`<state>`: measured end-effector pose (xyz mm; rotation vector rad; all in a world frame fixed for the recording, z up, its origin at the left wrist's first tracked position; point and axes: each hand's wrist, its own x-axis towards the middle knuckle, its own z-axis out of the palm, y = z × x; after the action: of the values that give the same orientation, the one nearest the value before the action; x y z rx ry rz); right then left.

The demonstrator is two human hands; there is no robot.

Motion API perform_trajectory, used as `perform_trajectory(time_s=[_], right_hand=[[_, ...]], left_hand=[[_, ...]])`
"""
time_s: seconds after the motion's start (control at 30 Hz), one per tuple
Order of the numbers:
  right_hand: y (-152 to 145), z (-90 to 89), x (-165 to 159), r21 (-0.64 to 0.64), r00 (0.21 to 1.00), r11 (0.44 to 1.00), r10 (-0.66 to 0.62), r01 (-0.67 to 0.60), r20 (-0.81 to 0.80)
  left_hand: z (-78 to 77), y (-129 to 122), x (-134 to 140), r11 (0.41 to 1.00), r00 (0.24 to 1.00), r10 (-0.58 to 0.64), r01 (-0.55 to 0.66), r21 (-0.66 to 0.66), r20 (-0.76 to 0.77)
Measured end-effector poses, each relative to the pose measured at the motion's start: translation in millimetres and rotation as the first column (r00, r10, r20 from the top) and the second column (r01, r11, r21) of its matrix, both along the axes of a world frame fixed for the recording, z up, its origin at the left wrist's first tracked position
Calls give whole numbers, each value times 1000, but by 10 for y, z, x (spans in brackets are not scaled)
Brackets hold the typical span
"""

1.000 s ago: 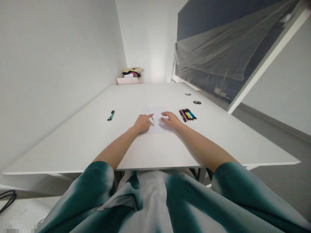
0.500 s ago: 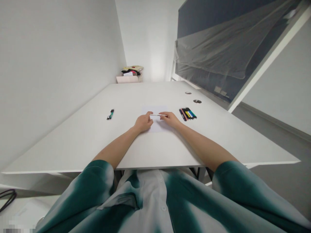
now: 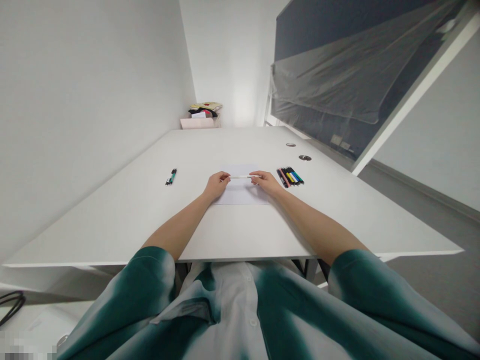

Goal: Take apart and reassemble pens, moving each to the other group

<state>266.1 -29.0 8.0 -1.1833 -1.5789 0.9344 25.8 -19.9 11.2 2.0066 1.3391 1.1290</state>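
Pen (image 3: 244,176), white, held level over the paper sheet (image 3: 242,192) on the white table (image 3: 157,220), left hand (image 3: 216,184) and right hand (image 3: 267,182) pinching its ends. Markers (image 3: 290,176) beyond; far box (image 3: 198,122). A second ago, only the left held it, tilted.

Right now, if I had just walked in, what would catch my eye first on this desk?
Probably the thin white pen, held level at its ends by the left hand and right hand just above a white paper sheet at the middle of the long white table. Next, the row of coloured markers to the right, and a lone green-and-black pen far left.
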Motion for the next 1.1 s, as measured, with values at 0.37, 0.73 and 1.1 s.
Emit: perform_trajectory(time_s=[0.37, 0.73, 1.1], right_hand=[[35, -45, 76, -116, 966, 993, -40, 11, -255], [68, -69, 125, -107, 977, 993, -64, 43, -203], [91, -81, 139, -92, 986, 994, -66, 52, -155]], left_hand=[[-62, 90, -127, 960, 919, 39, 74, -269, 391], [-83, 149, -134, 955, 893, 53, 85, -283, 446], [-99, 168, -154, 966, 934, 97, -6, -258, 344]])
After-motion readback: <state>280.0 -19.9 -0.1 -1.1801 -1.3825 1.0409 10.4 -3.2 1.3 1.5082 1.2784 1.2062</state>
